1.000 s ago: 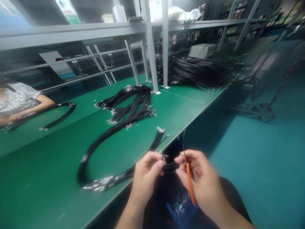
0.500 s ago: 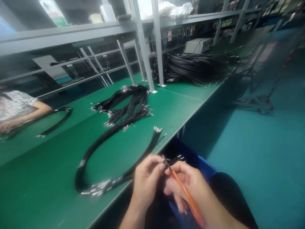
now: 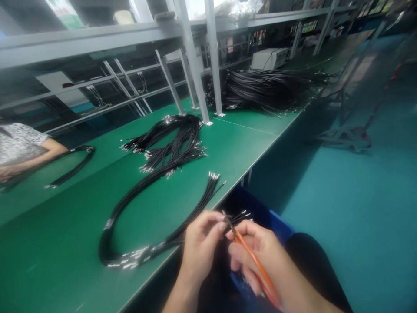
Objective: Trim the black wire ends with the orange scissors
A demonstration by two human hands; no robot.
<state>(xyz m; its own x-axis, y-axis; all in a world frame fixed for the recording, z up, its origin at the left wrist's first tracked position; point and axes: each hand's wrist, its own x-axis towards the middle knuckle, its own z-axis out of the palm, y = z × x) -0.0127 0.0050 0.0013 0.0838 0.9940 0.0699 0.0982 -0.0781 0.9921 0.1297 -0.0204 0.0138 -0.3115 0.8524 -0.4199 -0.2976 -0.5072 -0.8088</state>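
Note:
My left hand [image 3: 202, 245] pinches the end of a thin dark cable between thumb and forefinger, just past the table edge. In my right hand [image 3: 257, 250] are orange-handled pliers [image 3: 256, 261], their metal jaws touching the piece at my left fingertips. Several black cables with silver tips [image 3: 246, 216] stick out behind my hands. A long curved bundle of black cables [image 3: 119, 213], banded with pale labels, lies on the green table [image 3: 156, 195] and runs toward my left hand. The exact spot between the jaws is too small to make out.
More black cables [image 3: 176, 139] lie behind the curved bundle. A large cable pile [image 3: 267, 89] sits beyond the shelf posts [image 3: 215, 65]. At the left, a person's arm [image 3: 45, 154] rests by another bundle. A blue bin [image 3: 282, 226] is below my hands.
The view has shifted slightly, so the table and cables appear a little further left. My right hand's lower fingers have moved slightly on the pliers. My left hand keeps its pinch.

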